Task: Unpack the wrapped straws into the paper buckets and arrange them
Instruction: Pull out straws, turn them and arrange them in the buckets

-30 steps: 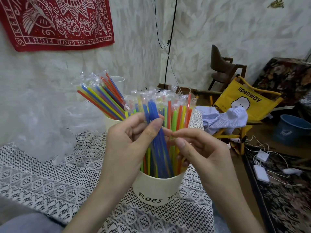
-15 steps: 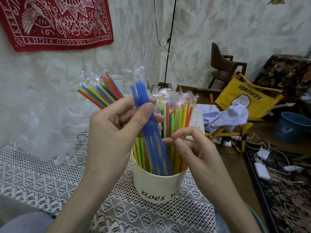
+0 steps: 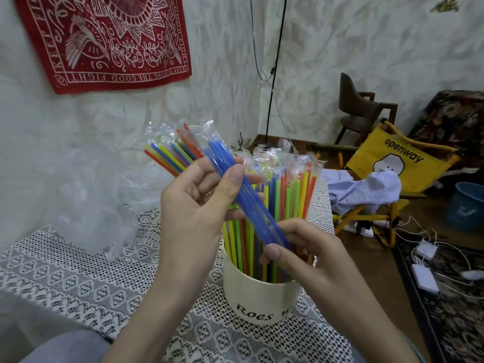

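The left hand (image 3: 199,203) pinches the blue straws (image 3: 243,192) between thumb and fingers near their upper part, while the right hand (image 3: 301,252) grips their lower end with curled fingers. The bundle is held above the near paper bucket (image 3: 259,297), its long axis slanted, top end pointing up and to the left, lower end down to the right. Wrapped straws (image 3: 288,195) of many colours stand upright in that bucket on the lace tablecloth (image 3: 65,279)

Blue straws (image 3: 243,195), cream bucket (image 3: 259,299) with black lettering, white lace tablecloth (image 3: 78,279), red patterned cloth (image 3: 110,40) at eleven o'clock.
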